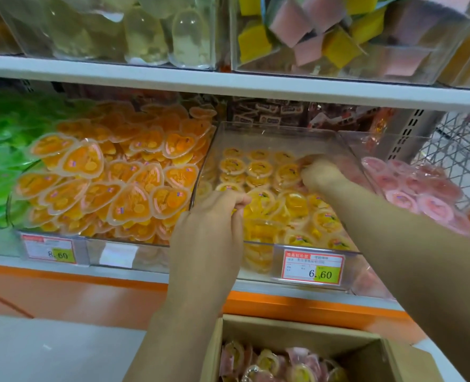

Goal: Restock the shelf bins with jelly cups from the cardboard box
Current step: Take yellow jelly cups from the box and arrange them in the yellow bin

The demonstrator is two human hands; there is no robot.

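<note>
I have both hands up in the middle of the frame, working in the clear bin (279, 127) above the 6.60 price tag (313, 267). My right hand (317, 173) reaches deep to the right-centre of the bin. Its fingertips are bunched together on one of the yellow jelly cups (258, 169) at the end of the back rows, though blur hides the exact pinch. Those back cups lie lid-up in neat rows while the nearer ones are heaped loosely, so I judge this hand is setting a cup flat to extend the tidy rows from the rear forward.

My left hand (214, 219) sits at the bin's near-left corner with thumb and fingers curled in tight. I cannot tell whether they close on the bin wall or on a cup; if it is the wall, that would steady the bin against the reach.

The cardboard box (255, 333) stands open at the bottom of the frame, directly under my arms, so each refill is a short drop and lift. It holds mixed cups (269, 362), pink and yellow. The bin has room toward the top, so I reckon restocking is partway. Orange heart-shaped cups (118, 183) fill the bin to the left, and pink cups (421, 194) lie to the right.
</note>
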